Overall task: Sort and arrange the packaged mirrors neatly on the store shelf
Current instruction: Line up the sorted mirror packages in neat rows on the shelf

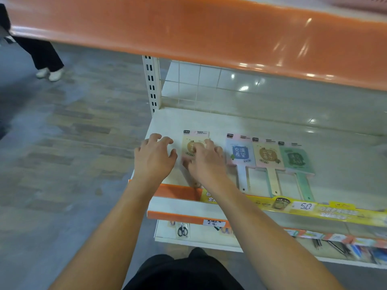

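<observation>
Several packaged hand mirrors lie flat on the white shelf (173, 120), handles toward me. A pink-and-yellow pack (193, 141) lies at the left, apart from a row of three: a blue one (239, 152), a yellow one (268, 155) and a green one (297, 160). My right hand (206, 162) rests on the left pack, fingers curled over its face and edge. My left hand (154, 158) hovers just left of that pack with fingers loosely bent, holding nothing.
An orange shelf (209, 32) hangs low overhead. The shelf front carries a yellow price strip (303, 207). A lower shelf holds scissors (182, 230) and stationery. Another person's legs (46, 59) stand on the floor at the far left.
</observation>
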### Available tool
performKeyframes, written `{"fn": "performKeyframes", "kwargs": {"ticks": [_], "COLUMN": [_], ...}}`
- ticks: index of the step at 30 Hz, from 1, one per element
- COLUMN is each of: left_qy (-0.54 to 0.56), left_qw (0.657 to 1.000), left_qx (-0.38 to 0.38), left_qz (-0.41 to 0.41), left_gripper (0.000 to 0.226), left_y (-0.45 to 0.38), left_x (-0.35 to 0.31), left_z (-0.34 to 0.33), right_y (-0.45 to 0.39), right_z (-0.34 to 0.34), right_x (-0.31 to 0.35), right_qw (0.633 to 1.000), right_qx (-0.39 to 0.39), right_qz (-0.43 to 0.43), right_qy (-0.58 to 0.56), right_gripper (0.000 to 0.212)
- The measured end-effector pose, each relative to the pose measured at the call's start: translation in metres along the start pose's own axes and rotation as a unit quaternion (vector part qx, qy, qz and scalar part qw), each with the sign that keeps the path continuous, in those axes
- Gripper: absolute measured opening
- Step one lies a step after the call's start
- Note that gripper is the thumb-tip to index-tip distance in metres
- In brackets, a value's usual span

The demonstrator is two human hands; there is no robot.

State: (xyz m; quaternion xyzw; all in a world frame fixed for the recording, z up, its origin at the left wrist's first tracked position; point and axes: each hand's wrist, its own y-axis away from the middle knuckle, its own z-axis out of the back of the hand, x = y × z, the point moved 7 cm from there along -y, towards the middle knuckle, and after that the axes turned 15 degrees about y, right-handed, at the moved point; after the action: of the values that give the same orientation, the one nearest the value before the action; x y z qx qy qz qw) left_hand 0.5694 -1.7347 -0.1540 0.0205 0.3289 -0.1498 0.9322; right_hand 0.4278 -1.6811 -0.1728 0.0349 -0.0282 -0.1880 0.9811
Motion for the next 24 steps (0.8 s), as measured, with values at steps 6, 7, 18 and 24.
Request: {"fn": "performKeyframes", "kwargs": {"ticks": [6,7,18,24], "left_qy": [0.001,0.002,0.021,0.019], "left_qw": [1.000,1.000,0.999,0.996], "left_qx": [-0.005,-0.005,0.022,0.054], "left_qz": [-0.010,-0.011,-0.040,-0.064], "left_gripper": [0.033,0.033,0.033,0.034], "left_y": [-0.008,-0.009,-0.023,-0.027], "left_x": [0.012,0.014,0.019,-0.008], "left_z": [0.011,0.012,0.007,-0.012], "right_y": [-0.009,-0.010,-0.015,-0.002], "right_z": [-0.004,-0.004,0.011,0.034], "right_x": [0.015,0.017,0.016,-0.019], "right_qw": [0.999,0.999,0.995,0.987], "right_qx": [-0.013,-0.015,-0.027,-0.076], "right_qz": [-0.027,-0.034,-0.095,-0.133], "right_qy": [0.012,0.013,-0.021,-0.040], "right_gripper": [0.041,0.039,0.046,0.043]}}
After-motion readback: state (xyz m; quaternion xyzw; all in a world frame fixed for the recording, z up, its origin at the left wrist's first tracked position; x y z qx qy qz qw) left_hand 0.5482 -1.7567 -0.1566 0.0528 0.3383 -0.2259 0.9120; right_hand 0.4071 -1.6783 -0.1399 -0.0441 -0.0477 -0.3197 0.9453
